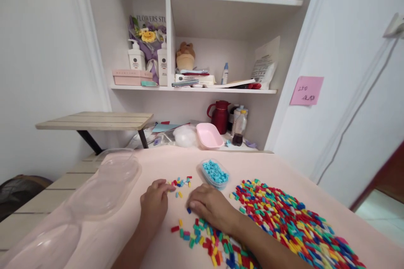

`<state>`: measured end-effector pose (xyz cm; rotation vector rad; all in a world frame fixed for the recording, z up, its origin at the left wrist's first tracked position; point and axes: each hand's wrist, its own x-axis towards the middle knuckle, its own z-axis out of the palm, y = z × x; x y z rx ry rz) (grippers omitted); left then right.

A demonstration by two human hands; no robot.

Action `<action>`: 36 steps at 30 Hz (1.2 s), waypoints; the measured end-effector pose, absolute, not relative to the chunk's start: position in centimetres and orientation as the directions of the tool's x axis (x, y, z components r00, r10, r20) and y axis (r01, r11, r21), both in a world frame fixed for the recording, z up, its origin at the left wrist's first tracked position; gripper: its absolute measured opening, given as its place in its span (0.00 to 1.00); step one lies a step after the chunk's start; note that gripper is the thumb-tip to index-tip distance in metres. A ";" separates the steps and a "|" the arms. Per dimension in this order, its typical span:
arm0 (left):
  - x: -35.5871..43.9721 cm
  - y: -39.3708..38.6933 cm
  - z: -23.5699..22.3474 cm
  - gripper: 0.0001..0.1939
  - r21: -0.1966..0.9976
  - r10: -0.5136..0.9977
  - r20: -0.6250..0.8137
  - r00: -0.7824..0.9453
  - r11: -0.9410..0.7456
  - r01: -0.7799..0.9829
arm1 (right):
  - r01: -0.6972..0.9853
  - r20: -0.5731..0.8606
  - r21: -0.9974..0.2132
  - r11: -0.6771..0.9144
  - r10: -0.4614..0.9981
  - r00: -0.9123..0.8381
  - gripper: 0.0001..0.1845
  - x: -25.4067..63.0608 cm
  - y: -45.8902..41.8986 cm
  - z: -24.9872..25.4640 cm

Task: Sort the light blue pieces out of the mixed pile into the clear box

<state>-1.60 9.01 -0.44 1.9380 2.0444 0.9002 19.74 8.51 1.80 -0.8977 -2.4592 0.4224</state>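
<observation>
My left hand [154, 201] rests low over the pink tabletop, its fingers stretched out and slightly apart. Its fingertips are at the edge of a small cluster of coloured plastic bricks [181, 183]. To its right, my right hand [211, 205] is curled palm down, with a dark blue plastic brick [189, 210] at its thumb and fingertips. Part of that grip is hidden. Beyond the right hand stands a clear tub [223, 185] filled with light blue bricks [214, 171]. Loose mixed bricks [197, 233] lie beneath and in front of the right forearm.
A large spread of mixed bricks [290, 222] covers the table's right side. Clear plastic trays [101, 193] line the left edge. At the back are a pink basin [209, 135], a red jug [220, 116] and a bottle with dark liquid [240, 128], under shelves [221, 89].
</observation>
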 end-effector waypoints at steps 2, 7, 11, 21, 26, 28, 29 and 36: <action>-1.6 8.9 -0.3 0.22 0.540 0.950 0.281 -0.139 -0.037 0.841 | 0.541 0.335 -0.470 0.698 0.708 -0.622 0.19 19.7 8.6 1.9; -1.4 8.7 -0.6 0.22 0.484 0.945 0.307 -0.110 -0.055 0.874 | 0.518 0.341 -0.548 0.657 0.741 -0.578 0.20 19.9 8.9 1.6; -1.6 9.0 -0.7 0.21 0.528 0.948 0.290 -0.131 -0.044 0.848 | 0.465 0.345 -0.600 0.651 0.735 -0.583 0.18 20.2 9.4 1.0; -2.1 9.2 -0.3 0.14 0.561 0.946 0.268 -0.182 0.001 0.828 | 0.442 0.335 -0.652 0.616 0.757 -0.561 0.13 20.3 10.0 0.5; -3.1 9.1 -0.2 0.17 0.624 0.959 0.251 -0.133 -0.055 0.779 | 0.435 0.343 -0.654 0.618 0.756 -0.558 0.12 20.3 9.9 0.5; -3.0 9.1 -0.2 0.17 0.603 0.968 0.245 -0.062 -0.102 0.791 | 0.435 0.348 -0.653 0.620 0.755 -0.555 0.12 20.3 9.8 0.5; -2.8 9.0 -0.2 0.17 0.578 0.971 0.238 -0.025 -0.121 0.807 | 0.435 0.349 -0.652 0.621 0.756 -0.554 0.12 20.3 9.9 0.5; -1.6 9.0 -0.4 0.12 0.433 0.967 0.240 0.089 -0.188 0.881 | 0.438 0.358 -0.653 0.617 0.762 -0.539 0.11 20.2 10.1 0.1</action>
